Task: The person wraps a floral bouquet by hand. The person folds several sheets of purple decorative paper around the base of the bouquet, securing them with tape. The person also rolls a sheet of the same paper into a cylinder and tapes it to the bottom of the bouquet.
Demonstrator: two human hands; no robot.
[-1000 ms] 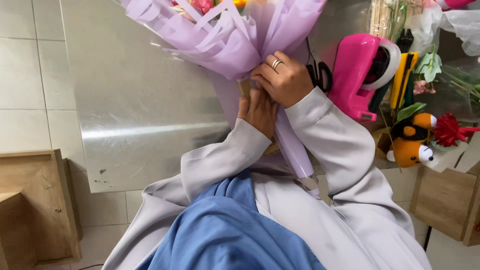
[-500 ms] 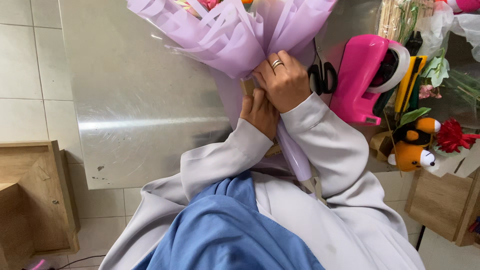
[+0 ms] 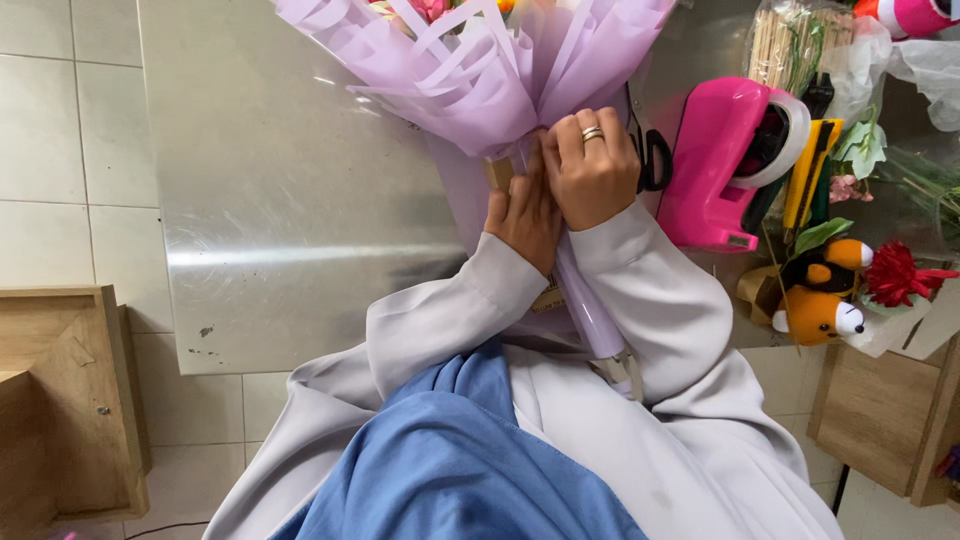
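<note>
A flower bouquet (image 3: 480, 70) wrapped in lilac paper lies on the steel table (image 3: 280, 200), its flared top pointing away from me. My right hand (image 3: 592, 165), with a ring on one finger, is closed around the narrow neck of the wrap. My left hand (image 3: 525, 215) presses against the same neck just below and to the left, fingers closed on it. The lilac handle (image 3: 590, 320) of the bouquet runs down between my grey sleeves toward my body.
A pink tape dispenser (image 3: 725, 165) stands right of my hands, with black scissors (image 3: 650, 155) beside it and a yellow cutter (image 3: 805, 175). A small orange plush toy (image 3: 815, 300) and a red flower (image 3: 895, 275) lie at right. Wooden boxes (image 3: 60, 400) stand on the tiled floor.
Both hands have stayed on the bouquet's neck. The view has shifted slightly and my right hand's fingers sit a little higher over the wrap.
</note>
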